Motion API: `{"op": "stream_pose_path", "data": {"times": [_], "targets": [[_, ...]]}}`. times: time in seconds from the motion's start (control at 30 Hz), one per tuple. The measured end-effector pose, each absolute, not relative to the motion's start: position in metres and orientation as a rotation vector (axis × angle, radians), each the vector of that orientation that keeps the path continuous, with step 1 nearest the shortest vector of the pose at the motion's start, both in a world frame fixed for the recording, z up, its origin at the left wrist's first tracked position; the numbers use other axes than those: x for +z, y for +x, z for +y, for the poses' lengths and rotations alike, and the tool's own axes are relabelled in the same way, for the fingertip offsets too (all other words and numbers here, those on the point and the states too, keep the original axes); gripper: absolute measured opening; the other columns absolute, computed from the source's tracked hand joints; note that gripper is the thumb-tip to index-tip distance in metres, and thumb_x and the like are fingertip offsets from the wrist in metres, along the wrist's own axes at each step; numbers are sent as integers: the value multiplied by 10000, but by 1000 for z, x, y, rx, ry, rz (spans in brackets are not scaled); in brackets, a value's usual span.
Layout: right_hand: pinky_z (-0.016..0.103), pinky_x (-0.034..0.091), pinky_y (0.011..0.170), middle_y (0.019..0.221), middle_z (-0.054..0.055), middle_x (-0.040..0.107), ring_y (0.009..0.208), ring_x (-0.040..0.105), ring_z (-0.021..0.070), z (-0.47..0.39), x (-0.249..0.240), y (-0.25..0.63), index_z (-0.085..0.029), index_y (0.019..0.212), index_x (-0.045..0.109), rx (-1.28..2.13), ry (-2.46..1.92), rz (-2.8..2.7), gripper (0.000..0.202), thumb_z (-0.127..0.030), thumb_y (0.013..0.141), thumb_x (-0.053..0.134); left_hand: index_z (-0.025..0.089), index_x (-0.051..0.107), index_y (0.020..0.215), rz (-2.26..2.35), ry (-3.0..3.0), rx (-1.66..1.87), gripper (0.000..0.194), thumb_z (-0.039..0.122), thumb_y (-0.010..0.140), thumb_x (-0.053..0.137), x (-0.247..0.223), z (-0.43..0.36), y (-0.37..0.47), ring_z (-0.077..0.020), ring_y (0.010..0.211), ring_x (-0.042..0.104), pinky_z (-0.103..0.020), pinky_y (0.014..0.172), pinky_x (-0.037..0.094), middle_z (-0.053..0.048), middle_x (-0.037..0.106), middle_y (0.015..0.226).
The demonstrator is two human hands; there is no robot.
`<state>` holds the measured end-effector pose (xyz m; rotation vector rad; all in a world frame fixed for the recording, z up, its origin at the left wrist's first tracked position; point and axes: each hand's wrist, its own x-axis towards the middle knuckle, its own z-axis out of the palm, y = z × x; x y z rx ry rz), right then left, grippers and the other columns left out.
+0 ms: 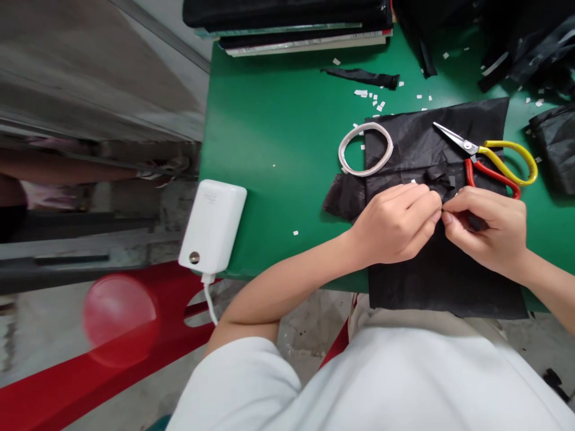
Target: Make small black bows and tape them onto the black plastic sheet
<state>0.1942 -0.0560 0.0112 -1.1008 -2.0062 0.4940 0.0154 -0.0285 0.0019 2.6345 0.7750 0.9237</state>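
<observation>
My left hand (399,221) and my right hand (489,230) meet fingertip to fingertip, both closed in a pinch. Whatever lies between the fingertips is too small or hidden to make out. Beneath them a black sheet of thin fabric-like material (449,281) hangs over the table's near edge. A gathered black piece, bow-like (440,178), sits just beyond my fingers. Scissors with one yellow and one red handle (492,155) rest on the sheet past my right hand. A thin white roll of tape (366,149) lies partly on the sheet, beyond my left hand.
Small white scraps (375,100) dot the green table (269,131). A black strip (362,76), stacked books (305,42) and dark material (530,54) lie at the back. A white power bank (213,227) with a cable overhangs the left edge, near a red chair (171,305).
</observation>
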Motion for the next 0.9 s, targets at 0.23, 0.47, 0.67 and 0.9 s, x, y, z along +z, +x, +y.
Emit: {"op": "stream_pose_path", "data": {"times": [0.23,0.47,0.67,0.9], "targets": [[226,393,466,612,-35,589,506,489,77,-58,9,193,-230,768,540,379,-1065,-2033,196,-40,815,553,162,505,786,757,2639,881,187,158,941,401,3,-27,15,-140,622,515,-270,644,451,-18,556,680],[213,403,478,607,-36,579,508,479,71,-58,9,192,-216,768,542,396,-1062,-2030,197,-22,794,564,139,525,782,700,2546,907,204,132,936,391,2,-27,15,-133,635,487,-253,640,451,-25,537,677],[201,391,476,607,-35,571,507,460,59,-58,10,193,-196,777,557,458,-1055,-2014,166,-32,798,574,153,504,803,700,2393,869,176,126,944,403,4,-29,14,-112,632,480,-226,640,445,-3,525,692],[201,389,469,607,-38,567,504,452,60,-57,10,194,-206,777,552,480,-1054,-2011,176,-31,794,562,142,519,803,686,2285,847,165,115,939,430,6,-29,14,-106,654,516,-211,665,442,-7,551,708]]}}
